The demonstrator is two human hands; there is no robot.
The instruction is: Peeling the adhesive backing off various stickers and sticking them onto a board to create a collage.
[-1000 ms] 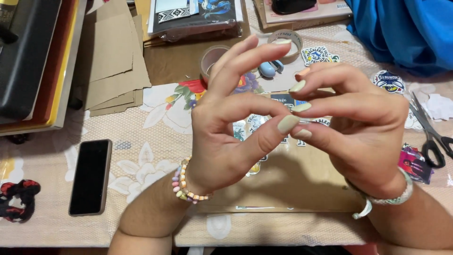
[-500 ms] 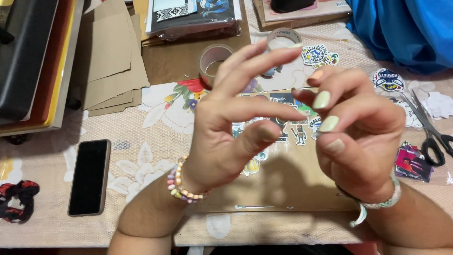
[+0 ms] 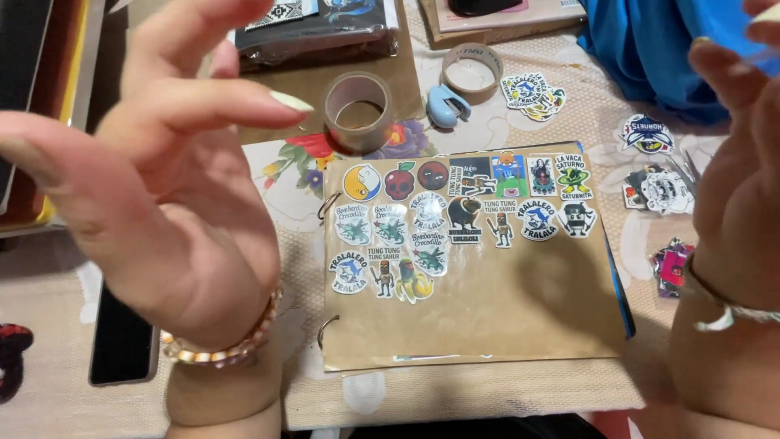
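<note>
My left hand (image 3: 162, 211) is raised close to the camera on the left, fingers spread, palm facing right, holding nothing; a beaded bracelet sits on its wrist. My right hand (image 3: 735, 203) is lifted at the right edge, partly cut off, fingers curled; whether it holds anything is not visible. Between and below them lies a brown ring-bound card cover (image 3: 487, 317), its upper half covered with several cartoon stickers (image 3: 463, 215). Neither hand touches it.
Two tape rolls (image 3: 357, 110) (image 3: 473, 71) and a small blue dispenser (image 3: 445, 106) lie beyond the cover. Loose stickers (image 3: 532, 93) (image 3: 660, 191) are scattered at the right near a blue cloth (image 3: 650, 49). A black phone (image 3: 122, 345) lies left, a wrapped package (image 3: 317, 24) at the top.
My hands were joined fingertip to fingertip over the cover; they have moved apart to the left and right and closer to the camera, and the view has moved nearer the sticker-covered card.
</note>
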